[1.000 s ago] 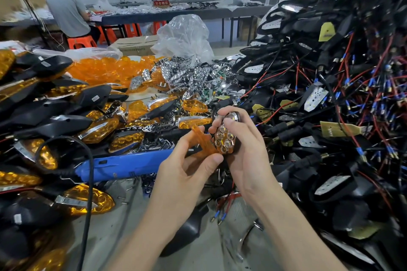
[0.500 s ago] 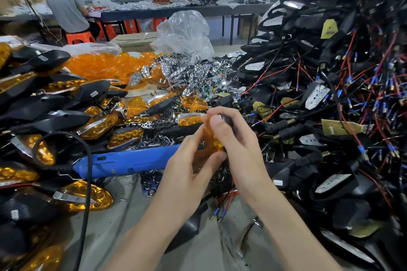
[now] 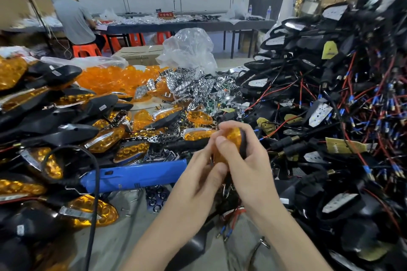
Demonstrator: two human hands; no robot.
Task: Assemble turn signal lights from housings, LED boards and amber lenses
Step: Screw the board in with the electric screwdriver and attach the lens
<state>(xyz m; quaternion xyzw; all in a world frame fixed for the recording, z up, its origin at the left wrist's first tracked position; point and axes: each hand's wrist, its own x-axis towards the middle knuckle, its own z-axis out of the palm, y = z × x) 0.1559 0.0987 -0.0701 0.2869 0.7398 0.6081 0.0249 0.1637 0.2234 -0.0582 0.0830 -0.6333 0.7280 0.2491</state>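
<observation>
Just above the middle of the view, both hands meet around one turn signal. The right hand (image 3: 248, 160) has its fingers (image 3: 240, 126) curled over the top of the black housing (image 3: 243, 143), of which only a dark edge shows, and its thumb lies on the amber lens (image 3: 232, 138) seated against that housing. The left hand (image 3: 196, 176) closes in from 7 o'clock, thumb pressed to the lens's lower edge, its other fingers curled and blurred. At 9 o'clock from the hands a blue tool (image 3: 136, 175) lies on the bench (image 3: 123, 226), with finished lights (image 3: 55, 116) heaped beyond it. At 11 o'clock sits a heap of loose amber lenses (image 3: 110, 79), at 12 o'clock silvery LED boards (image 3: 193, 88) below a clear plastic bag (image 3: 189, 50), and at 3 o'clock a pile of wired housings (image 3: 330, 116).
</observation>
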